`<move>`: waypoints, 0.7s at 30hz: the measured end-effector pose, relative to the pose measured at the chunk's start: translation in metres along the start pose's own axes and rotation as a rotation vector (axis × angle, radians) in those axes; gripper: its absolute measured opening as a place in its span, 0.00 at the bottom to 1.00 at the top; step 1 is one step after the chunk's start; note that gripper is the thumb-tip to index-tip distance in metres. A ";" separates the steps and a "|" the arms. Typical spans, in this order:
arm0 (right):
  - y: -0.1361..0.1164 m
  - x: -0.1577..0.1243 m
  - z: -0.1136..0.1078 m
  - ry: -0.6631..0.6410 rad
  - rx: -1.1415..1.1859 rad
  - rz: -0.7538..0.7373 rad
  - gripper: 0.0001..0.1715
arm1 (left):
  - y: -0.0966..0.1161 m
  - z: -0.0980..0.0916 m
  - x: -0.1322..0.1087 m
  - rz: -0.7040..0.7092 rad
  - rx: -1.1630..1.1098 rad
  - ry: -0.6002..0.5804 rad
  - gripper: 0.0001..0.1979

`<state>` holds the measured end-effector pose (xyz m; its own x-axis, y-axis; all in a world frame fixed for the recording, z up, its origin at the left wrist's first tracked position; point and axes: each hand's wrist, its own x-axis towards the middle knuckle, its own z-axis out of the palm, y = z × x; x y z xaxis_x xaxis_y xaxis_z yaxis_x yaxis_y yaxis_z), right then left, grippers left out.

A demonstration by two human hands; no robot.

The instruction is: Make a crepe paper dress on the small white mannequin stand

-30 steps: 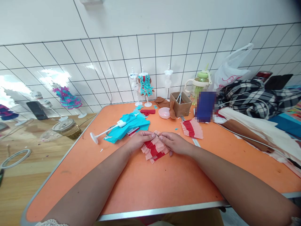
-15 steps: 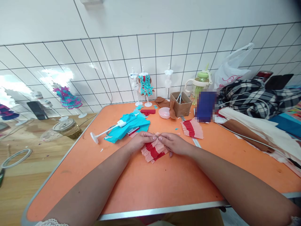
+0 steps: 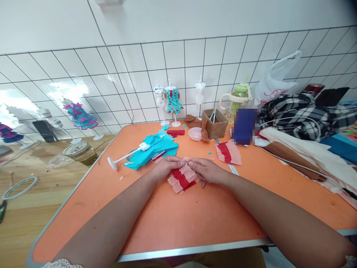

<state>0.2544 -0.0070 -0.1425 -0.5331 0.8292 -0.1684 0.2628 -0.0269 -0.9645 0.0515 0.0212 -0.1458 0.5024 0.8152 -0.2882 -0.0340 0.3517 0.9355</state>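
Observation:
A gathered strip of pink and red crepe paper [image 3: 182,178] hangs between my two hands, its ruffled lower edge just over the orange table. My left hand [image 3: 169,166] pinches its top edge between thumb and forefinger. From the other side my right hand [image 3: 205,170] grips the same edge, fingertips almost touching the left ones. Whether something thin is also held at the pinch is too small to tell. A second pleated pink and red piece [image 3: 228,152] lies on the table to the right.
Turquoise paper [image 3: 158,149] and a toppled white stand [image 3: 119,160] lie to the left. Behind are a pink bowl [image 3: 195,134], a cardboard box [image 3: 215,126], a dressed mini mannequin [image 3: 173,100] and a green-lidded bottle [image 3: 240,97]. Paper strips [image 3: 301,160] cover the right side.
Both hands stay in nearly the same place on the pink and red paper. The fingertips at the pinch have shifted very slightly.

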 end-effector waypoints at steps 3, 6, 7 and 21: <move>-0.001 0.000 0.000 -0.016 0.011 -0.017 0.23 | 0.002 -0.002 0.000 -0.001 -0.026 0.019 0.13; -0.001 0.000 0.000 -0.018 0.003 -0.033 0.22 | 0.003 -0.002 0.000 0.004 -0.024 -0.001 0.13; -0.002 0.000 0.000 -0.019 0.000 -0.035 0.22 | 0.003 -0.002 -0.001 0.003 -0.024 -0.008 0.13; -0.005 -0.001 -0.005 0.026 -0.050 -0.031 0.24 | 0.002 0.001 -0.002 -0.019 -0.009 -0.002 0.14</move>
<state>0.2578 -0.0045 -0.1365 -0.5206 0.8435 -0.1324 0.2869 0.0267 -0.9576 0.0513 0.0200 -0.1434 0.5051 0.8073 -0.3053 -0.0323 0.3711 0.9280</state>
